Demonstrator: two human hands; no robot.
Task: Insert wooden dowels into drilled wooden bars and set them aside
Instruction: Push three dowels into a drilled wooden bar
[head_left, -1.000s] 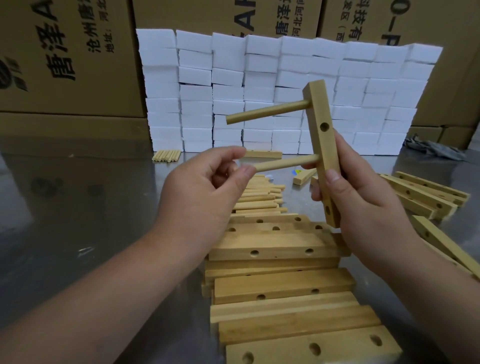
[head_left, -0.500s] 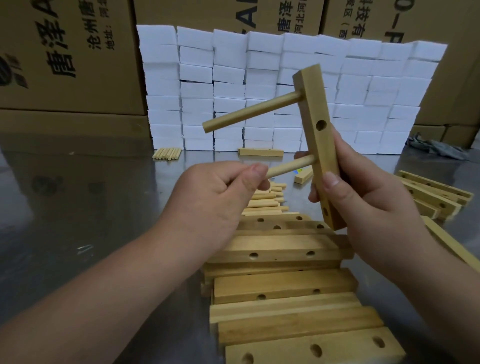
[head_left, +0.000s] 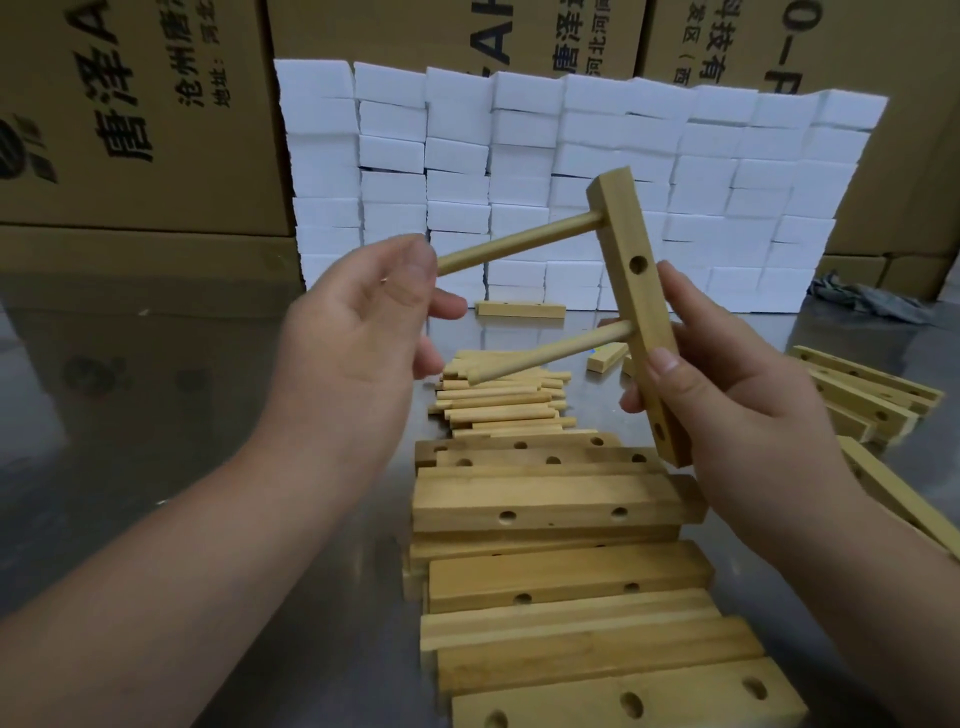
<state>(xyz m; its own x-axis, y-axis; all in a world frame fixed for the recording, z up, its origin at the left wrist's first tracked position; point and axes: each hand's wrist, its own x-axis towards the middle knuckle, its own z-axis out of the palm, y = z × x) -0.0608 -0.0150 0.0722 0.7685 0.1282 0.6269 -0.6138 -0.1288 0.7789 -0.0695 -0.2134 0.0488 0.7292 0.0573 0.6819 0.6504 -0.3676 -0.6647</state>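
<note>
Head view: your right hand (head_left: 737, 405) grips the drilled bar (head_left: 636, 312) around its lower half. The bar is tilted near upright, in the air above the stacked bars (head_left: 550, 504). Two dowels are seated in it, upper dowel (head_left: 519, 249) and lower dowel (head_left: 550, 353), both pointing left. Your left hand (head_left: 358, 332) is loose-fingered and holds nothing, right by the upper dowel's free end; contact unclear. Loose dowels (head_left: 498, 400) lie on the table (head_left: 156, 415) beyond the stack.

The blurred left hand (head_left: 358, 332) is covering the tip of the upper dowel (head_left: 519, 244), and the bottom edge is cropping the nearest bar (head_left: 623, 701).
</note>
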